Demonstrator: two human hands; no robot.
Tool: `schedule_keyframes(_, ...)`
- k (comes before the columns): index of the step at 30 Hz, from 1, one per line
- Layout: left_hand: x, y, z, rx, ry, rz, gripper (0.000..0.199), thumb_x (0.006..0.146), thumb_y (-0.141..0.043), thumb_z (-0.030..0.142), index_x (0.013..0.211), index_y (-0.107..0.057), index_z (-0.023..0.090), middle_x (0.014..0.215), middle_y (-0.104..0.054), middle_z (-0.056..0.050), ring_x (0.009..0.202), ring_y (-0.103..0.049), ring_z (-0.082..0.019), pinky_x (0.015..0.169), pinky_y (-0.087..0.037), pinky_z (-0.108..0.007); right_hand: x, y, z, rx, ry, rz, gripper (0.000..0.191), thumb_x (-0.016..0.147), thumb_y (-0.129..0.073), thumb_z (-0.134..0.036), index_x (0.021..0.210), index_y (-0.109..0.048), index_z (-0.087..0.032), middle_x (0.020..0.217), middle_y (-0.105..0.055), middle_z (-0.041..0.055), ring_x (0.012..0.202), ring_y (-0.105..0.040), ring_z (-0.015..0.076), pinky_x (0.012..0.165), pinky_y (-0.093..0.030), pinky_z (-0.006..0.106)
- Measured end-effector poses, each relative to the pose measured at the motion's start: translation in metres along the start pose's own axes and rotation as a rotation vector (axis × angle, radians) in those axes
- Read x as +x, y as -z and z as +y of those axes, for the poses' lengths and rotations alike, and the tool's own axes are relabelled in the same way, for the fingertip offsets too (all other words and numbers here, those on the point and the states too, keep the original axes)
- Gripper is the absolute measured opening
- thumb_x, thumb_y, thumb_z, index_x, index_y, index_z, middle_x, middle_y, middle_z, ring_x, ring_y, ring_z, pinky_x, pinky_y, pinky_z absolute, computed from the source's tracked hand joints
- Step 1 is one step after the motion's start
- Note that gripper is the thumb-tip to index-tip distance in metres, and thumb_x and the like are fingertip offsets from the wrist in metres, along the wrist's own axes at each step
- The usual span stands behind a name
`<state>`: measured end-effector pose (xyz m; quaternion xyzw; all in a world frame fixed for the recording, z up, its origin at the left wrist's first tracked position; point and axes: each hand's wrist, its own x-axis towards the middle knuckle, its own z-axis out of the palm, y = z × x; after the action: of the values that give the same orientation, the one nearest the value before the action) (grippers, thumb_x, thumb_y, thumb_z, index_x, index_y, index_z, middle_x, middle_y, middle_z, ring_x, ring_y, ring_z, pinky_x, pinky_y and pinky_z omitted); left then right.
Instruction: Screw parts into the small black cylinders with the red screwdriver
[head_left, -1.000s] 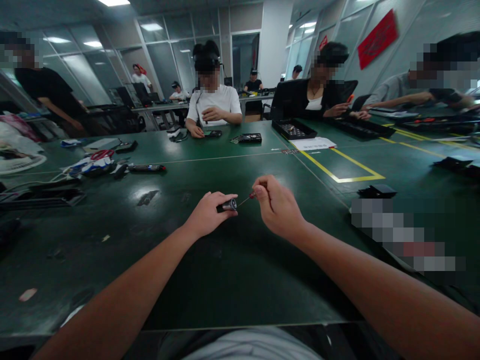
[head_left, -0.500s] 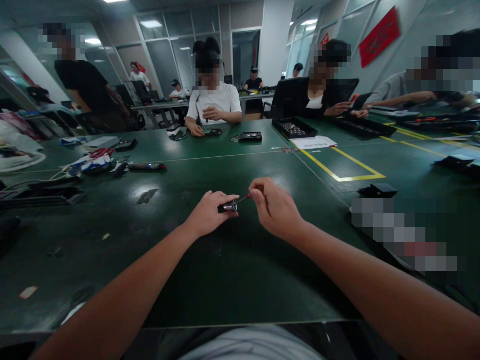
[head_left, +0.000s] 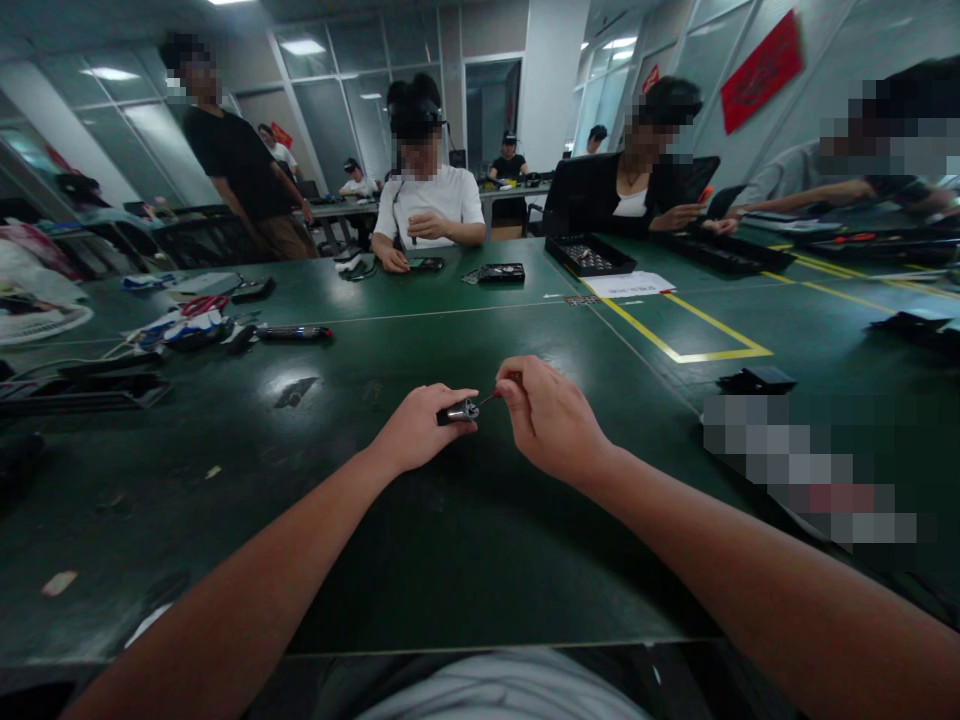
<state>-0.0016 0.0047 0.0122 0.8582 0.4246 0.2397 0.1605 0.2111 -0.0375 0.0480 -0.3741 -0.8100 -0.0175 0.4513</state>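
My left hand point(head_left: 411, 428) is closed around a small black cylinder point(head_left: 453, 412) with a shiny end that faces right. Most of the cylinder's left part is hidden in the fingers. My right hand point(head_left: 553, 418) pinches a small screwdriver point(head_left: 488, 397) with a thin metal shaft and a reddish handle, largely covered by the fingers. The shaft points left, its tip at or very near the cylinder's open end; whether it touches, I cannot tell. Both hands are just above the green tabletop point(head_left: 420, 560).
Left of my hands lie a dark pen-shaped tool point(head_left: 294, 333), gloves point(head_left: 195, 325) and black trays point(head_left: 82, 385). A small black part point(head_left: 756, 381) lies to the right. Across the table, co-workers handle parts near a black tray point(head_left: 589, 255) and a white paper point(head_left: 631, 285).
The screwdriver and my right fingers have shifted very slightly left, while my left hand stays about where it was. In the background, a standing person in black has moved right.
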Motion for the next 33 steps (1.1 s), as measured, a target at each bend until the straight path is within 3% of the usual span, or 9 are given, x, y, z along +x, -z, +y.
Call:
schedule_keyframes(20, -0.001, -0.001, 0.005, -0.159, 0.089, 0.057, 0.042, 0.085, -0.074, 0.032, 0.126, -0.067, 0.027, 0.109, -0.069, -0.004, 0.100, -0.064, -0.022, 0.092, -0.050, -0.038, 0.001, 0.000, 0.007, -0.039, -0.156, 0.018, 0.014, 0.103, -0.039, -0.029, 0.097, -0.050, -0.022, 0.082, -0.066, 0.0069, 0.073, -0.062, 0.0215, 0.066, -0.045, 0.034)
schedule_keyframes(27, 0.001, -0.002, 0.004, -0.489, 0.191, 0.167, 0.042, 0.089, -0.065, 0.032, 0.130, -0.058, 0.022, 0.118, -0.068, -0.008, 0.107, -0.065, -0.022, 0.099, -0.050, -0.040, 0.002, 0.004, 0.009, -0.057, -0.180, 0.056, 0.016, 0.103, -0.038, -0.031, 0.097, -0.050, -0.023, 0.080, -0.067, 0.0059, 0.072, -0.062, 0.0217, 0.066, -0.043, 0.034)
schedule_keyframes(30, 0.003, 0.001, 0.008, -0.572, 0.239, 0.144, 0.039, 0.092, -0.057, 0.032, 0.130, -0.055, 0.022, 0.110, -0.067, -0.007, 0.094, -0.064, -0.019, 0.087, -0.053, -0.035, 0.004, 0.007, 0.011, -0.061, -0.189, 0.064, 0.016, 0.103, -0.038, -0.030, 0.097, -0.050, -0.022, 0.079, -0.066, 0.0059, 0.071, -0.062, 0.0214, 0.066, -0.043, 0.034)
schedule_keyframes(33, 0.006, 0.006, 0.021, -0.474, 0.254, 0.135, 0.031, 0.088, -0.064, 0.038, 0.113, -0.060, 0.020, 0.096, -0.065, -0.003, 0.081, -0.062, -0.017, 0.076, -0.051, -0.032, 0.007, 0.010, 0.015, -0.070, -0.196, 0.111, 0.015, 0.103, -0.039, -0.030, 0.096, -0.050, -0.022, 0.080, -0.066, 0.0056, 0.070, -0.061, 0.0210, 0.067, -0.043, 0.035)
